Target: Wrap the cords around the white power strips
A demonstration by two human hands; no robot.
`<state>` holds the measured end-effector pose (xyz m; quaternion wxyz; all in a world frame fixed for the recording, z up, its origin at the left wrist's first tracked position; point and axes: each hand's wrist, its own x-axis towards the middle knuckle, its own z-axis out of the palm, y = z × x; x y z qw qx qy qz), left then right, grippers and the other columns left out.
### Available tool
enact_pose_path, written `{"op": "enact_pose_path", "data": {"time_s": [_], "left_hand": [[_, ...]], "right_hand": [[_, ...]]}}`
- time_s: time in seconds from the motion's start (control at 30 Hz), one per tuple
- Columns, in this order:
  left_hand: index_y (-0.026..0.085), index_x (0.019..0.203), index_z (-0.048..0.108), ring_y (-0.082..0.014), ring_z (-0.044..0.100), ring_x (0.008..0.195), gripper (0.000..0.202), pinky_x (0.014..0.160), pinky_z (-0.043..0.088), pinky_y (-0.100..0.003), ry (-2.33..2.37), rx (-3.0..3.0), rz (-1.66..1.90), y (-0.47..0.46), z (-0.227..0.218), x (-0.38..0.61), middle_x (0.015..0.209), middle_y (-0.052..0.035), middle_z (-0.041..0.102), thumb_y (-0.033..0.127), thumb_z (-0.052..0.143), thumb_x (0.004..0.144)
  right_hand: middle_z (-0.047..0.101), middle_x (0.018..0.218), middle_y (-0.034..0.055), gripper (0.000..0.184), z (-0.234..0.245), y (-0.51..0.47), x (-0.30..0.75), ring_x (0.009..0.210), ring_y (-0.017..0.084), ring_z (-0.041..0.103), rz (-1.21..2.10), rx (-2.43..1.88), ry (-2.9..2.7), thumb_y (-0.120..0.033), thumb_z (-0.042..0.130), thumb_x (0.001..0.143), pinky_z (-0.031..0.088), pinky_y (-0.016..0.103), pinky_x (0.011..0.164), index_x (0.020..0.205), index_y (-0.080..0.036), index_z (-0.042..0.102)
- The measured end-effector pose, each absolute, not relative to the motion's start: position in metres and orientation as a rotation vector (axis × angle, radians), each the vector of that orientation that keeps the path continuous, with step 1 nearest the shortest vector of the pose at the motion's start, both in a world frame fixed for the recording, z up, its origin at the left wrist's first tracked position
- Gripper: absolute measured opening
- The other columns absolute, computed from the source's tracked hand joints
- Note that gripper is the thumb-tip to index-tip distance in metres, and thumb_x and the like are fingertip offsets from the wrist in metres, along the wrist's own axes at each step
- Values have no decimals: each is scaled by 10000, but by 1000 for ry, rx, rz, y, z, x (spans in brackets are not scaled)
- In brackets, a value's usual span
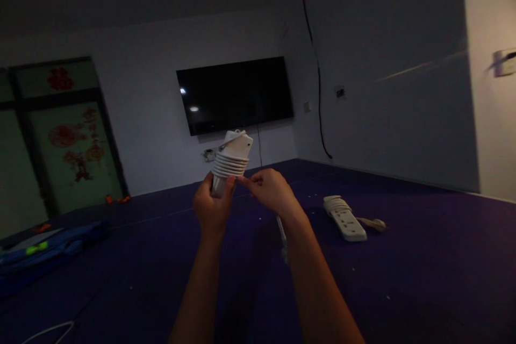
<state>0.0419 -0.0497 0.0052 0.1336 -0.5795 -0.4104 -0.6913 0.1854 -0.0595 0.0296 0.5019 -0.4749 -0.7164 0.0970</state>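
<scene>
My left hand (213,207) is closed round the lower end of a white power strip (236,153), held upright at chest height. Its white cord (230,166) is wound in several turns round the strip's body. My right hand (268,188) pinches the cord just beside the coils, and a loose length of cord (282,236) hangs down below that wrist. A second white power strip (344,217), with its cord wound at one end and its plug (374,222) beside it, lies on the dark purple floor mat (423,258) to the right.
A black wall television (236,94) hangs ahead, with a black cable (316,75) running down the wall to its right. A glass door with red decals (66,140) is at the left. Blue fabric (48,252) lies at the left edge; a white wire (50,330) lies near the bottom left.
</scene>
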Motion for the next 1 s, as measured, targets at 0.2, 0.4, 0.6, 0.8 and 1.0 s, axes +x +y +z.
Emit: {"op": "enact_pose_path", "data": {"time_s": [0.2,0.4,0.6,0.8,1.0], "left_hand": [[127,1079,653,-226,656,825,512,723,463,-311,-1141,-1521,-1831,-49,0,42,902,-126,705,536,599,776],[98,1171,605,-245,669,911,547,789,487,-340,-1010,-1420,-1719,-43,-4,37,986,-168,704,486,622,787],[72,1195,586,-233,669,890,577,774,485,-321,-931,-1329,-1650,-37,-8,32,964,-173,705,472,641,783],[78,1241,560,-229,666,842,613,759,486,-321,-815,-1218,-1588,-31,-10,30,952,-166,709,455,659,768],[102,1260,558,-207,667,822,483,762,479,-305,-700,-1082,-1526,-28,-13,31,941,-151,717,336,587,837]], "right_hand": [[593,532,16,320,30,-59,181,437,98,525,558,-1062,-1755,-397,609,800,347,212,447,596,-151,614],[582,490,-2,164,33,-66,182,413,86,525,780,-1051,-1688,-130,610,765,383,200,450,602,-139,597],[550,445,-12,245,34,-69,180,383,78,488,849,-921,-1704,-138,596,773,347,204,422,529,-142,572],[534,437,-18,305,37,-76,169,396,78,494,839,-859,-1737,-291,659,784,325,191,401,535,-136,575],[596,516,32,397,38,-80,158,439,111,527,572,-931,-1676,-520,726,663,342,222,405,619,-129,680]]}}
